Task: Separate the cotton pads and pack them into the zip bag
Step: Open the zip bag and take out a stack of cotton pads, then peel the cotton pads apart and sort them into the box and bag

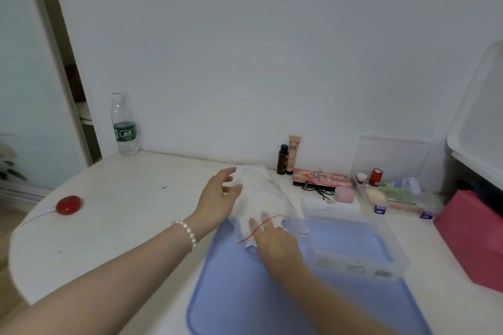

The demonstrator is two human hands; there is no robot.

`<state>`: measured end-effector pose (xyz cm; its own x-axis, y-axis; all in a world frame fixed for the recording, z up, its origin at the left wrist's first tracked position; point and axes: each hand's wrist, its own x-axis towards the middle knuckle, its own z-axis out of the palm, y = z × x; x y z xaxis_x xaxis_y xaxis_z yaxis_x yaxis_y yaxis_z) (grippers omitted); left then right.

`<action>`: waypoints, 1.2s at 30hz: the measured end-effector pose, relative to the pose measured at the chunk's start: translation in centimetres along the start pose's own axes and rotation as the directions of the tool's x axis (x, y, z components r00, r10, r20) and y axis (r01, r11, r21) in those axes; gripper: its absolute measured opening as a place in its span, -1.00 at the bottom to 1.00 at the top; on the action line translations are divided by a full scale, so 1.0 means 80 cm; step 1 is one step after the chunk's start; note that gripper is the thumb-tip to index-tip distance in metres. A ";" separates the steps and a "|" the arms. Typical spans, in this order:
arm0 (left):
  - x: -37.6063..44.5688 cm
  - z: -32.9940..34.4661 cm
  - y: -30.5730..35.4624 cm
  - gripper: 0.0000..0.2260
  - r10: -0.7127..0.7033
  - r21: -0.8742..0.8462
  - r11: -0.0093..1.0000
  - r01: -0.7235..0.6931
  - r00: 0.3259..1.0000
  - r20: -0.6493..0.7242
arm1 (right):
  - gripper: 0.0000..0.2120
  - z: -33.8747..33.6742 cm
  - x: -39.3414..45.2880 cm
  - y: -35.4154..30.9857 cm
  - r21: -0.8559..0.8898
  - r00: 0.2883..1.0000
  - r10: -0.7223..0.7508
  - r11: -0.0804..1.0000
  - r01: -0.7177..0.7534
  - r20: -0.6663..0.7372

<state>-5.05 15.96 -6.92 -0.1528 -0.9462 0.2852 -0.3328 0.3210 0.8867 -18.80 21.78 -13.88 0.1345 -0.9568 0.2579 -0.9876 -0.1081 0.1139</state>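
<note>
**A:** Nearest, low in frame: blue mat (pixel 245 294), with both forearms reaching over it toward the far side.

**B:** And on the mat's far edge, the zip bag (pixel 268 198), clear plastic, red zip line at its near mouth, white cotton pads (pixel 255 185) bunched inside.

**A:** Long axis running near to far, leaning slightly left at the far end. Mouth toward the body, closed bottom toward the wall.

**B:** Right hand (pixel 275 239) at the mouth, fingers straight, slipped in past the red line or pressed flat on top. Hard to say which through the plastic.

**A:** Left hand (pixel 220 196) up at the far end, left flank of the bag, fingers loosely spread, thumb and tips touching the bulge. No firm pinch showing.

**B:** So: right hand nearer the opening, left hand nearer the packed end. Everything ahead hinges on that split.

**A:** Probably settling the pads deeper, then sealing. For a seal, right already sitting on the zip line; left needing to travel back along the bag's length.

**B:** Clear plastic box (pixel 353 242) just right of the bag, close enough to crowd a sideways sweep along the zip.

**A:** Loose pads outside the bag: none visible from this angle.
</note>
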 end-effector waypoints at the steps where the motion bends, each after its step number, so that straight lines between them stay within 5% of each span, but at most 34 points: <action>1: -0.008 -0.001 0.003 -0.68 0.072 0.027 0.997 -0.072 0.997 0.003 | -0.32 -0.003 0.002 -0.001 -0.020 1.000 -0.024 1.000 0.024 0.002; 4: -0.031 -0.008 0.003 -0.79 0.266 0.130 0.949 -0.288 0.950 0.165 | -0.43 -0.005 -0.003 0.002 0.010 0.994 -0.072 0.997 0.073 -0.086; 7: -0.039 -0.014 -0.021 -0.56 0.367 0.374 0.752 -0.542 0.816 0.446 | -0.56 -0.004 -0.018 0.015 0.037 0.958 -0.133 0.988 0.147 -0.255; 10: -0.035 -0.023 -0.045 -0.52 0.344 0.489 0.653 -0.578 0.802 0.489 | -0.65 -0.010 -0.044 0.034 0.062 0.896 -0.197 0.969 0.240 -0.397; 12: -0.032 -0.028 -0.055 -0.50 0.320 0.515 0.651 -0.557 0.817 0.479 | -0.72 -0.020 -0.060 0.046 0.274 0.896 -0.110 0.930 0.246 -0.431; 14: -0.032 -0.029 -0.059 -0.46 0.306 0.511 0.688 -0.515 0.845 0.439 | -0.71 -0.041 -0.074 0.052 0.658 0.937 0.150 0.746 0.102 -0.315; 16: -0.034 -0.024 -0.055 -0.50 0.329 0.462 0.749 -0.475 0.872 0.362 | -0.70 -0.064 -0.082 0.061 0.916 0.952 0.302 0.395 -0.074 -0.054; 21: -0.035 0.006 0.005 -0.82 0.326 0.142 0.927 -0.348 0.932 0.160 | -0.86 -0.109 -0.073 0.098 0.976 0.847 0.486 -0.082 -0.203 0.217; 23: -0.035 0.024 0.039 -0.85 0.185 -0.088 0.981 -0.175 0.976 0.118 | -0.89 -0.123 -0.068 0.106 0.935 0.819 0.473 -0.292 -0.202 0.325; 25: -0.038 0.040 0.074 -0.89 -0.038 -0.369 0.922 0.118 0.976 0.215 | -0.90 -0.135 -0.064 0.109 0.881 0.823 0.406 -0.420 -0.219 0.398; 27: -0.041 0.050 0.098 -0.75 -0.210 -0.542 0.708 0.453 0.868 0.450 | -0.93 -0.142 -0.063 0.108 0.859 0.842 0.343 -0.450 -0.242 0.417; 29: -0.046 0.057 0.108 -0.62 -0.247 -0.528 0.539 0.657 0.722 0.646 | -0.88 -0.144 -0.063 0.105 0.848 0.870 0.274 -0.464 -0.254 0.410; 32: -0.051 0.070 0.097 -0.61 -0.202 -0.432 0.547 0.717 0.614 0.763 | -0.81 -0.141 -0.066 0.103 0.867 0.893 0.208 -0.404 -0.294 0.399; 36: -0.059 0.080 0.082 -0.66 -0.152 -0.423 0.605 0.674 0.619 0.770 | -0.72 -0.136 -0.068 0.106 0.945 0.881 0.364 0.004 -0.326 0.303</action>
<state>-12.47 22.77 -4.79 -0.7608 -0.6036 -0.2386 0.0888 -0.4609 0.8830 -27.01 29.00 -3.89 -0.2655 -0.9639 -0.0217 -0.1248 0.0567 -0.9906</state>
